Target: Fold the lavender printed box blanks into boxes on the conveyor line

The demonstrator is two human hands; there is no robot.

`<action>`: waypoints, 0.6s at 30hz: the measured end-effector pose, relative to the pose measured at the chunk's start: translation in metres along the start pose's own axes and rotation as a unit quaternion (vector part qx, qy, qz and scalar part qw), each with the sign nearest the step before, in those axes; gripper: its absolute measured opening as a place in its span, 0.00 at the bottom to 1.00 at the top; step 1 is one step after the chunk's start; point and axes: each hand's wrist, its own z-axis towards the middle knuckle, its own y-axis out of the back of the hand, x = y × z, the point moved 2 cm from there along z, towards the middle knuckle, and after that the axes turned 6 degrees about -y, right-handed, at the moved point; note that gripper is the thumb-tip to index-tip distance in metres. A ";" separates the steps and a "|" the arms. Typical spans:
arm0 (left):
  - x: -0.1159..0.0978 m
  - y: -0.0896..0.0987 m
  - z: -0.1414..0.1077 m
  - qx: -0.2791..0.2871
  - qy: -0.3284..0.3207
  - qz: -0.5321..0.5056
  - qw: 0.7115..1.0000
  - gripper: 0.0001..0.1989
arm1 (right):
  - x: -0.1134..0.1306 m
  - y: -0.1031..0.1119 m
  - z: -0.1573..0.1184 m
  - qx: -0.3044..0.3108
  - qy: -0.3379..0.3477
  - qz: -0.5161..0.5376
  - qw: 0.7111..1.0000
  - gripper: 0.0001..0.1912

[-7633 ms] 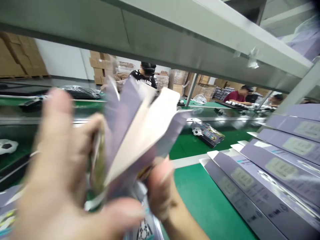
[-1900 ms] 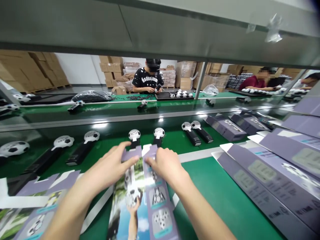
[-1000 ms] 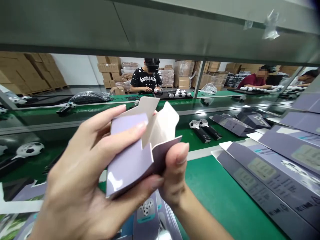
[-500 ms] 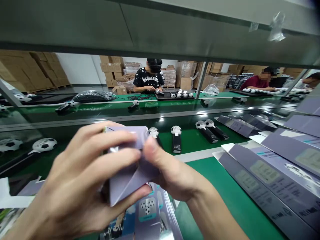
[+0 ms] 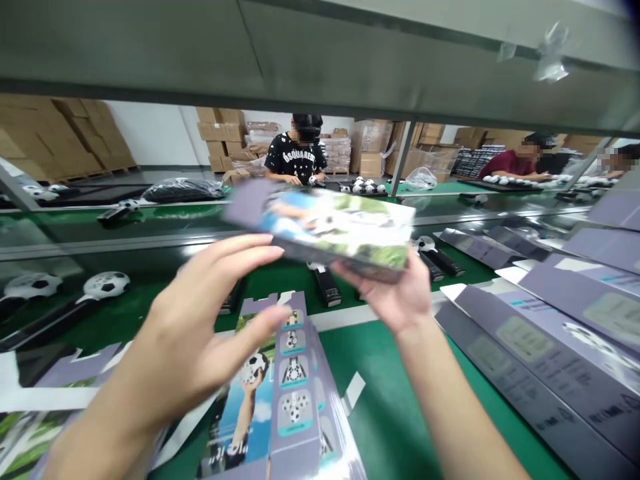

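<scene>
My right hand (image 5: 400,293) grips one end of a printed cardboard box (image 5: 340,227), which is raised above the bench and blurred by motion. Its green, white and blue printed side shows, with a plain purple end at the left. My left hand (image 5: 215,320) is open, thumb and fingers apart, just below the box's left end; whether a fingertip touches it I cannot tell. Beneath it lies a stack of flat printed cartons (image 5: 295,413) with small ball pictures. Behind the box, a black-handled device (image 5: 327,287) is partly covered.
Purple cartons (image 5: 540,360) pile up on the right. Football-headed devices (image 5: 105,287) lie on the green belt at left, others (image 5: 440,257) at right. A metal shelf (image 5: 320,60) hangs overhead. Across the line sits a co-worker (image 5: 295,157), with other people further right.
The box has gone from between both hands, end towards me, to lying sideways, farther away and right in my right hand. My left hand has opened and come off it.
</scene>
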 end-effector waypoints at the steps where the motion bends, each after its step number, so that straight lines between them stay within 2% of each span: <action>1: 0.015 -0.007 -0.002 0.072 0.071 0.021 0.995 0.26 | 0.011 0.018 0.010 -0.054 0.044 0.023 0.997 0.24; 3: 0.045 -0.024 -0.008 0.195 0.181 0.048 0.963 0.29 | 0.026 0.057 0.027 -0.131 0.087 0.038 0.987 0.26; 5: 0.070 -0.042 -0.017 0.297 0.257 0.069 0.917 0.29 | 0.031 0.094 0.040 -0.192 0.081 0.026 0.978 0.29; 7: 0.084 -0.057 -0.025 0.362 0.314 0.085 0.874 0.30 | 0.028 0.119 0.048 -0.234 0.039 -0.016 0.971 0.31; 8: 0.088 -0.063 -0.028 0.381 0.334 0.088 0.858 0.30 | 0.026 0.124 0.050 -0.245 0.016 -0.046 0.968 0.31; 9: 0.090 -0.067 -0.030 0.394 0.349 0.088 0.846 0.31 | 0.023 0.125 0.051 -0.250 -0.002 -0.083 0.965 0.31; 11: 0.090 -0.073 -0.031 0.409 0.363 0.078 0.834 0.30 | 0.015 0.114 0.052 -0.238 -0.017 -0.170 0.956 0.30; 14: 0.088 -0.077 -0.030 0.406 0.357 0.050 0.840 0.25 | -0.008 0.079 0.046 -0.160 -0.048 -0.341 0.925 0.25; 16: 0.087 -0.078 -0.029 0.396 0.357 0.045 0.845 0.26 | -0.033 0.056 0.037 -0.080 -0.105 -0.476 0.870 0.21; 18: 0.086 -0.081 -0.030 0.395 0.369 0.054 0.840 0.28 | -0.060 0.039 0.025 -0.018 -0.147 -0.604 0.783 0.19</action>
